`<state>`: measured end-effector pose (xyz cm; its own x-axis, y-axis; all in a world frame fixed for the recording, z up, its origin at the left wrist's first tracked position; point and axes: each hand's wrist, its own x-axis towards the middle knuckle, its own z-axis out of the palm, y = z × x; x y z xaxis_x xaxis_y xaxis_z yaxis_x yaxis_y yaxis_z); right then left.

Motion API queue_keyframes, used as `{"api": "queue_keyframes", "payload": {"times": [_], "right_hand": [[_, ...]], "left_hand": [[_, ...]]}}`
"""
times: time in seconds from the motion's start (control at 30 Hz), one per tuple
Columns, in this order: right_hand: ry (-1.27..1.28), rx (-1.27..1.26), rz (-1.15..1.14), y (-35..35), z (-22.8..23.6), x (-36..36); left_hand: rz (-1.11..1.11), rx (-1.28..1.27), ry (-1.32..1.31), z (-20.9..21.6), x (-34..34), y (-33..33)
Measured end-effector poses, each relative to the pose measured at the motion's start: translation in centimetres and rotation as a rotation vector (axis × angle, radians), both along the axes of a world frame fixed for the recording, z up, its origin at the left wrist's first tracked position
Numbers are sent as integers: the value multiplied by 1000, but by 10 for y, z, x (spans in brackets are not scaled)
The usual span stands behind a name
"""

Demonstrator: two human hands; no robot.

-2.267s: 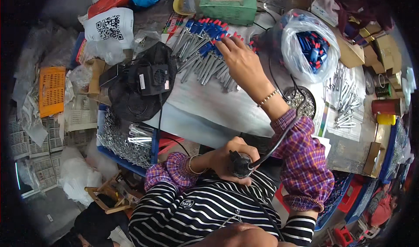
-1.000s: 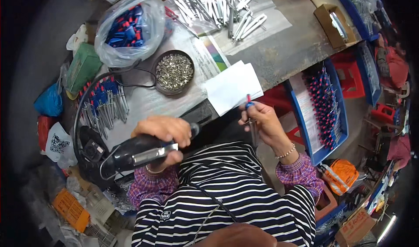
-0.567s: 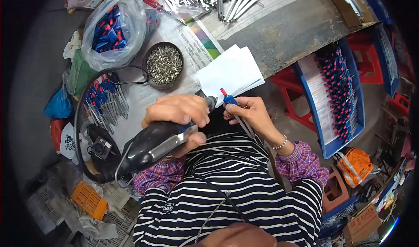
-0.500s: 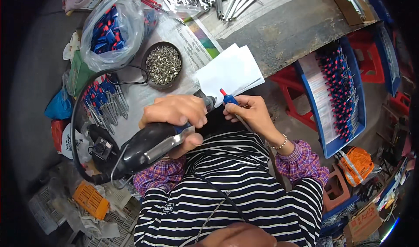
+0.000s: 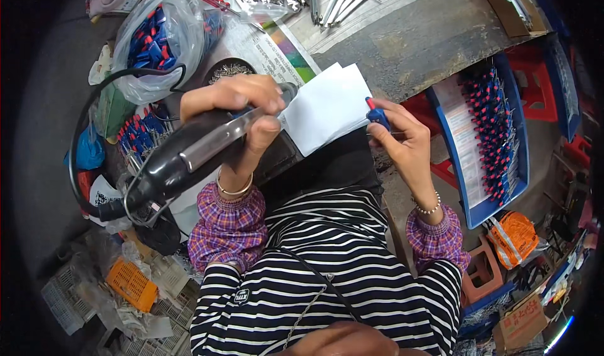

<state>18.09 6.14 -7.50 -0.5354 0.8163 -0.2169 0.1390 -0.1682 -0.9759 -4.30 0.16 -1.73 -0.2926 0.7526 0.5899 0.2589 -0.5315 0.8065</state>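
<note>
Black power tool (image 5: pixel 189 154) being gripped in L hand (image 5: pixel 234 101), nose angled up-right; blue red-tipped piece (image 5: pixel 379 118) pinched in R hand (image 5: pixel 406 135), R of nose & well apart, blue tray (image 5: pixel 454 167) farther R. Piece's axis tilted, red end up-left; lower end hidden by R hand, tool nose blurred.

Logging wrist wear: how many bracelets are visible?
2: a bangle on the wrist of the left hand, a beaded bracelet on that of the right hand. Any under the plaid sleeves would be hidden.
</note>
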Motion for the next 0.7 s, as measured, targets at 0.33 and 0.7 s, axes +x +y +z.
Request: {"api": "queue_keyframes", "payload": {"times": [0.33,0.7], "right_hand": [[36,14,-72,-13,5,10],[42,-475,174,-57,-15,-24]], "left_hand": [[-181,20,-67,-2,3,11],[-243,120,-88,5,-4,-5]]}}
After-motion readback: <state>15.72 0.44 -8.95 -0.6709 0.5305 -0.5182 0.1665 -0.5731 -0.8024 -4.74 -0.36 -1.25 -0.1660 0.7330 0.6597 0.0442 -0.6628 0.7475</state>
